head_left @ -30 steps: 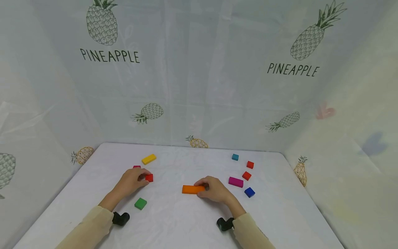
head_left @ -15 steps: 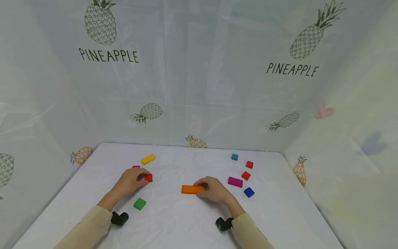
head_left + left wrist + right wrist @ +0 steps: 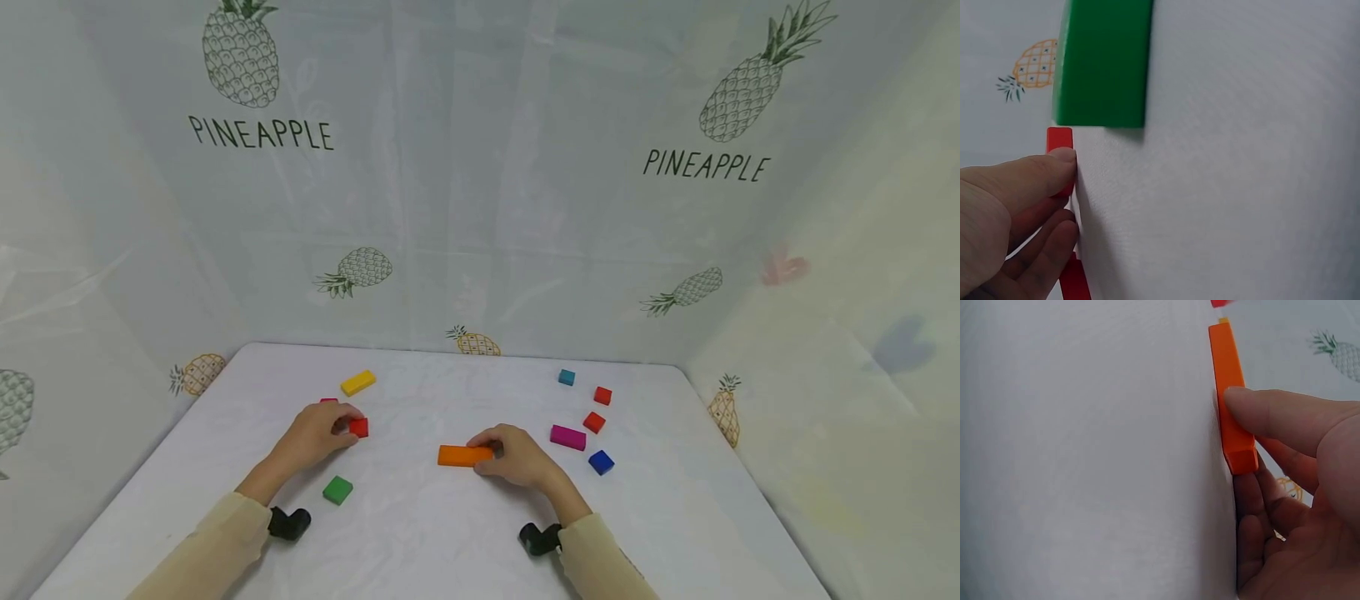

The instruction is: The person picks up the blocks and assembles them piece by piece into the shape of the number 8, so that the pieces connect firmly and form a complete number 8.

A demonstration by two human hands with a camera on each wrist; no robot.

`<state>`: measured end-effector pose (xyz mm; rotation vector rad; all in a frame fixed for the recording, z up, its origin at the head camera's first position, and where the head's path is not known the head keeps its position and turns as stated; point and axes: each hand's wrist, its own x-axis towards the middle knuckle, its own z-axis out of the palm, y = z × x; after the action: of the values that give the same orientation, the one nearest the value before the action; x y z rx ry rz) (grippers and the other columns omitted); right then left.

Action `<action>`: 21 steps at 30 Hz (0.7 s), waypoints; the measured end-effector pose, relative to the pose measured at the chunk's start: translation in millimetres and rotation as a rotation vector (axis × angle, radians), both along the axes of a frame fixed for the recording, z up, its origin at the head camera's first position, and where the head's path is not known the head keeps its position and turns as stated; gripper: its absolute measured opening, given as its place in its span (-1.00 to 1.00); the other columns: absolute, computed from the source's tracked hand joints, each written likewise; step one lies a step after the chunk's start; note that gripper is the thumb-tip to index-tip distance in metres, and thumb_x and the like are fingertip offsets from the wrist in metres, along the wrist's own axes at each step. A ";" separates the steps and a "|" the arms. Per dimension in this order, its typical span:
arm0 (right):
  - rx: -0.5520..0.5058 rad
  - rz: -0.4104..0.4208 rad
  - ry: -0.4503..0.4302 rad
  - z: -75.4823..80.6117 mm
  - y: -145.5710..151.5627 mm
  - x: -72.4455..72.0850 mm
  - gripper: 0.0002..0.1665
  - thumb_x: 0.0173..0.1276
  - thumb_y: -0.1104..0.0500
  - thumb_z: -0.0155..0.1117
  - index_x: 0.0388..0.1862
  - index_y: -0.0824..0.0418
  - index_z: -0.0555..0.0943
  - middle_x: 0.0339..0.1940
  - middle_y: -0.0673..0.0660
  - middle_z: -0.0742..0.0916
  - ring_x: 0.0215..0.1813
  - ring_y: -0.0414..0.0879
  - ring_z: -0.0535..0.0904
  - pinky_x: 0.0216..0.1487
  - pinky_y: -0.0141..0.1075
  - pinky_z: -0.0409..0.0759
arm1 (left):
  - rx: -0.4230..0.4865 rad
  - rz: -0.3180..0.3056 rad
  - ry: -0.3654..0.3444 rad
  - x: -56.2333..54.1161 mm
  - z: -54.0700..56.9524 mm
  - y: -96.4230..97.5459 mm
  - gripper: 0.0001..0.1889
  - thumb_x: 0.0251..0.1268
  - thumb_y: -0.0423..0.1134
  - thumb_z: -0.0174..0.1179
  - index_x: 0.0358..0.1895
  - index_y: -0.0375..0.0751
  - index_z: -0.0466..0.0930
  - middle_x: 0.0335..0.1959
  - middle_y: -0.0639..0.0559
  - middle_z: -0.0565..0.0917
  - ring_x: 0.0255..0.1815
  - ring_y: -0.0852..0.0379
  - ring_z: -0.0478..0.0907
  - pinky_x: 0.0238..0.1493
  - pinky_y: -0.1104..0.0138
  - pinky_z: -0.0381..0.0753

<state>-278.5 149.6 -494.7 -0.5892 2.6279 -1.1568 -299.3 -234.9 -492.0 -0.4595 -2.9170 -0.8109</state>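
Observation:
On the left of the table, my left hand point(image 3: 318, 435) pinches a small red block point(image 3: 359, 427) between thumb and fingers; the left wrist view shows the thumb on the face of this red block point(image 3: 1060, 137). My right hand point(image 3: 517, 457) grips the right end of a long orange block point(image 3: 457, 456) lying near the middle. In the right wrist view the thumb presses one side of the orange block point(image 3: 1225, 362), with fingers behind it. A green block point(image 3: 338, 490) lies nearer the body than the left hand. Partly hidden behind that hand is a pinkish-red block point(image 3: 329, 401).
A yellow block point(image 3: 358, 382) lies at the back left. Right of the right hand are a magenta block point(image 3: 568, 437), a blue block point(image 3: 602, 462), two red blocks point(image 3: 595, 422) and a teal block point(image 3: 567, 377). A pineapple-print curtain point(image 3: 480, 208) hangs behind the white table point(image 3: 420, 542).

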 end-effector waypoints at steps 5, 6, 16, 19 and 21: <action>-0.005 0.000 -0.002 -2.6 1.3 -1.7 -0.66 0.40 0.13 0.53 0.13 -0.02 0.77 0.01 -0.04 0.71 0.10 -0.06 0.54 0.22 -0.06 0.59 | 0.000 -0.005 -0.011 -1.0 1.9 0.9 -0.64 0.24 -0.32 0.54 0.10 -0.14 0.76 -0.14 0.07 0.72 -0.12 0.08 0.60 -0.01 0.10 0.71; -0.005 0.000 -0.002 -3.0 1.5 -2.0 -0.66 0.40 0.13 0.53 0.13 -0.02 0.77 0.01 -0.04 0.71 0.10 -0.06 0.54 0.22 -0.06 0.59 | 0.000 -0.008 -0.011 -1.7 2.4 1.5 -0.64 0.25 -0.31 0.54 0.10 -0.13 0.76 -0.14 0.07 0.73 -0.12 0.08 0.61 -0.01 0.10 0.71; -0.014 -0.002 -0.014 -2.4 1.6 -1.8 -0.66 0.41 0.13 0.52 0.14 -0.02 0.77 0.02 -0.03 0.71 0.11 -0.04 0.53 0.25 -0.03 0.57 | 0.031 -0.047 -0.025 -5.7 15.0 19.1 -0.64 0.24 -0.26 0.55 0.10 -0.09 0.77 -0.08 0.09 0.76 -0.10 0.08 0.65 0.00 0.12 0.73; -0.011 -0.002 -0.012 -1.9 1.2 -0.9 -0.66 0.41 0.13 0.52 0.14 -0.01 0.77 0.03 -0.02 0.71 0.11 -0.04 0.53 0.24 -0.04 0.57 | 0.036 -0.074 -0.018 -5.4 19.7 28.2 -0.64 0.24 -0.27 0.55 0.10 -0.10 0.77 -0.08 0.09 0.77 -0.09 0.08 0.66 -0.01 0.11 0.74; -0.009 -0.001 -0.012 -1.8 1.0 -0.3 -0.66 0.41 0.12 0.52 0.15 -0.01 0.77 0.04 -0.02 0.71 0.11 -0.05 0.53 0.24 -0.04 0.57 | 0.037 -0.082 -0.019 -4.6 21.9 35.8 -0.64 0.23 -0.27 0.56 0.10 -0.08 0.77 -0.08 0.10 0.76 -0.09 0.10 0.65 -0.02 0.15 0.74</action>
<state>-278.8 150.6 -496.5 -0.5813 2.6149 -1.1688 -303.9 -199.1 -470.1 -0.5751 -2.9119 -0.8832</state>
